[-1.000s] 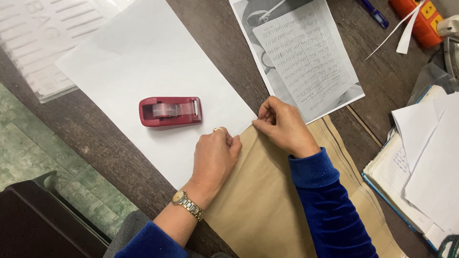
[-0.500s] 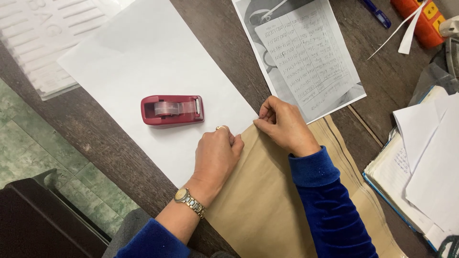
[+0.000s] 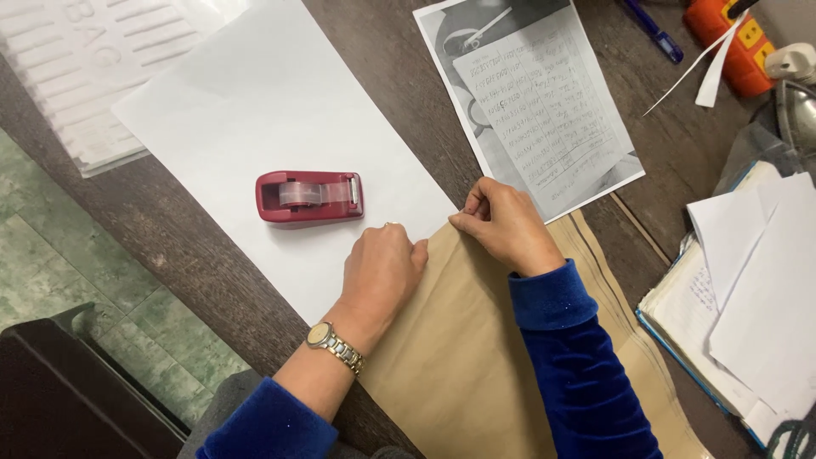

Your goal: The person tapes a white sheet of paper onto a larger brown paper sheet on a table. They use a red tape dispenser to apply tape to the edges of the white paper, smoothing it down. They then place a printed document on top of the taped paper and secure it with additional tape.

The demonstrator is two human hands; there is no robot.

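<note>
Left hand (image 3: 380, 270) flat, fingers together, pressing down where the brown paper sheet (image 3: 476, 374) meets the white sheet (image 3: 263, 110). Right hand (image 3: 507, 225) with fingertips bunched, pinching the top corner edge of that brown paper. Brown paper lying on the dark wooden table (image 3: 195, 263), running from the hands toward the near edge. Red tape dispenser (image 3: 310, 197) sitting on the white sheet, just left of the hands. Black-and-white printed page (image 3: 531, 106) right above the right hand, partly under the brown paper's corner. Blue pen (image 3: 650, 32) and orange tool (image 3: 735, 42) top right, messy stack of white papers (image 3: 748, 289) far right, clear plastic bag with pale lettering (image 3: 76, 68) top left.
</note>
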